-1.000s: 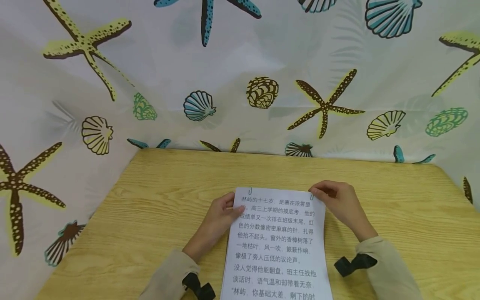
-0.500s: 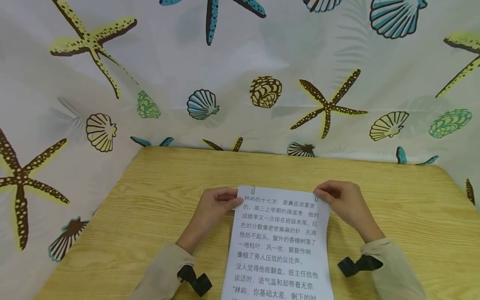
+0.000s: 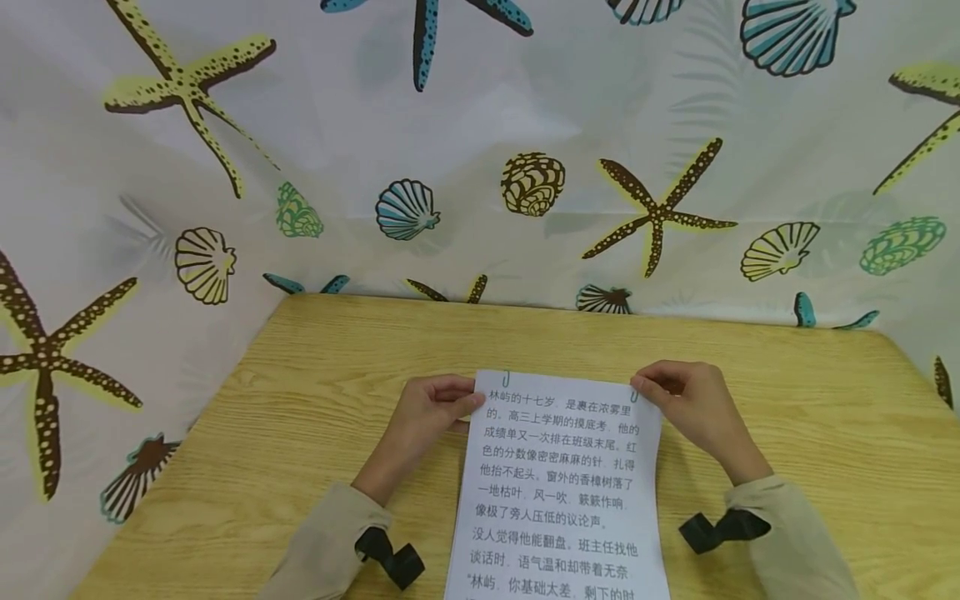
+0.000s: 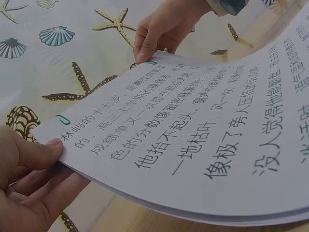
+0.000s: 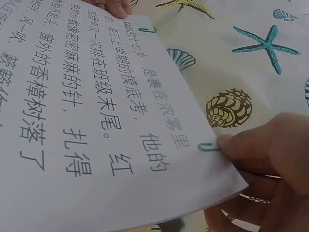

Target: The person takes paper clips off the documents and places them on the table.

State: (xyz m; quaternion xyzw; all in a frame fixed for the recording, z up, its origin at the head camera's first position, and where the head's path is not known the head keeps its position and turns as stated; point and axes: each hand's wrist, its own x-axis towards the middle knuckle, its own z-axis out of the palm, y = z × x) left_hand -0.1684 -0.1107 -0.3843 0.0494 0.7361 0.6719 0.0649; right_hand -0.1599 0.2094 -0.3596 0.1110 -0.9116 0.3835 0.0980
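A stack of printed paper sheets [image 3: 558, 492] with large Chinese text is held up by its top corners. Two green paper clips sit on its top edge, a left clip [image 4: 63, 119] and a right clip [image 5: 209, 147]. My left hand [image 3: 429, 417] pinches the upper left edge, thumb on the front and fingers behind, as the left wrist view shows. At the top right corner my right hand [image 3: 693, 412] pinches the sheets, its thumb tip touching the end of the right clip. In the wrist views the stack bows between raised top and lower part.
A wood-grain table [image 3: 337, 350] lies under the papers. Behind and beside it hangs a white cloth [image 3: 465, 125] printed with starfish and shells. Each sleeve carries a black wrist strap, the left strap [image 3: 390, 558] and the right strap [image 3: 723, 529].
My left hand has shifted up along the left edge to near the top corner and changed its hold. The stack and right hand have moved slightly right in the head view.
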